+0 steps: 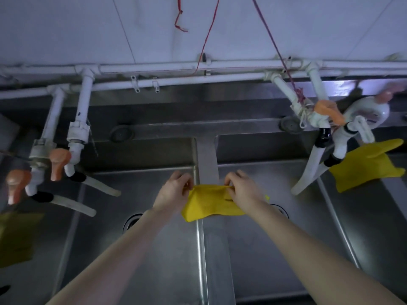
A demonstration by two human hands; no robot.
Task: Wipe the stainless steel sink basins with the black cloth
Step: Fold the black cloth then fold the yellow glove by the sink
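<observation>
Sink (154,249): stainless steel, dull grey, two basins fully seen, split by a flat divider (208,164); one drain shows in each. No black cloth in view. Cloths: three, all yellow. One cloth (209,205) held over the divider; a second cloth (365,170) draped right of it; a third cloth (15,236) far left. Taps: two pairs, orange-handled. Left hand (174,192) and right hand (242,190), arms outstretched, each pinch a top corner of the middle cloth.

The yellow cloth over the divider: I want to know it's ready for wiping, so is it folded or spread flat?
Folded: the yellow cloth hangs doubled and bunched, its top edge pinched by both hands.
</observation>
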